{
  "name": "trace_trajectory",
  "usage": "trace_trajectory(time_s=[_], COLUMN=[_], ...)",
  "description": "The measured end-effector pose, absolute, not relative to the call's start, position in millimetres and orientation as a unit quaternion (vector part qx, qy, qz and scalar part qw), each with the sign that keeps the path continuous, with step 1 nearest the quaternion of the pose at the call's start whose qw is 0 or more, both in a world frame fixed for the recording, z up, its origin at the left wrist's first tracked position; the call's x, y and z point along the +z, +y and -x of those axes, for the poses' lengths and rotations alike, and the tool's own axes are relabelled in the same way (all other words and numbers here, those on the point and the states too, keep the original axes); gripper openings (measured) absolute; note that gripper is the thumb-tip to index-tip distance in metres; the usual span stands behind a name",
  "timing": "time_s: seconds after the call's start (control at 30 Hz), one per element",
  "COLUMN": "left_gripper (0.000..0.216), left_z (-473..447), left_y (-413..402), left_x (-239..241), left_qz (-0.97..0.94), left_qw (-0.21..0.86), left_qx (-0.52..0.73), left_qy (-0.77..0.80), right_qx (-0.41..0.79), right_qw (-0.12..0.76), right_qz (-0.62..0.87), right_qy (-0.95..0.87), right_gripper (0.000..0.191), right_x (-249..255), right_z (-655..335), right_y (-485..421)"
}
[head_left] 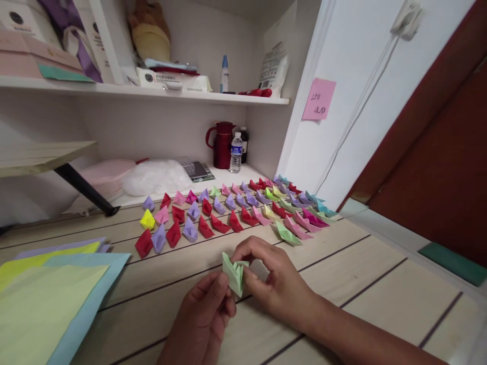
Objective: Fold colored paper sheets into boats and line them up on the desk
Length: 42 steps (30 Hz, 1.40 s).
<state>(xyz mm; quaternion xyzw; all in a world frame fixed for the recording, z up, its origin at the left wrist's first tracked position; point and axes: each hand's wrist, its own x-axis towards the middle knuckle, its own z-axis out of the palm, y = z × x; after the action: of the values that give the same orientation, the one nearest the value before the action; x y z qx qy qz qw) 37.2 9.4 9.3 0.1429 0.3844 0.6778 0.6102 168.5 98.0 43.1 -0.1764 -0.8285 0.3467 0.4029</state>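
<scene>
A pale green folded paper boat [233,274] is held up off the wooden table between my two hands. My left hand [207,309] pinches its lower left side between thumb and fingers. On the other side, my right hand [268,274] grips the right edge, index finger at the top and thumb below. Folded layers stand out at the boat's upper right. Just beyond my hands, rows of small paper boats in red, purple, pink, yellow, green and blue stand on the table; the closest is a light green boat [287,234].
Coloured paper sheets [49,299] lie at the table's left. Behind the boats are a clear plastic bag [155,177], a red jug [222,147] and a water bottle [236,153]. A small raised stand [45,154] is at left. A pink note [318,99] sticks to the wall.
</scene>
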Motion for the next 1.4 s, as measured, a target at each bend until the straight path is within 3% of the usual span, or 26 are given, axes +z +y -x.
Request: trace_trajectory(time_s=[0.17,1.03,1.4], left_gripper=[0.020,0.025,0.028], left_z=[-37,-38,-39], left_y=[11,14,13], left_x=[13,18,7], left_qz=[-0.155,-0.079,-0.103], left_qw=[0.612,0.594,0.577], left_qx=[0.687,0.709,0.707], left_qy=[0.361,0.373,0.395], right_qx=[0.349,0.416,0.281], right_qw=[0.404,0.355,0.421], right_qz=[0.143,0.148,0.130], right_qy=[-0.834,-0.824,-0.852], right_gripper=[0.026,0.023,0.016], right_x=[50,59,56], right_z=[-171,-175,-176], right_y=[99,104,100])
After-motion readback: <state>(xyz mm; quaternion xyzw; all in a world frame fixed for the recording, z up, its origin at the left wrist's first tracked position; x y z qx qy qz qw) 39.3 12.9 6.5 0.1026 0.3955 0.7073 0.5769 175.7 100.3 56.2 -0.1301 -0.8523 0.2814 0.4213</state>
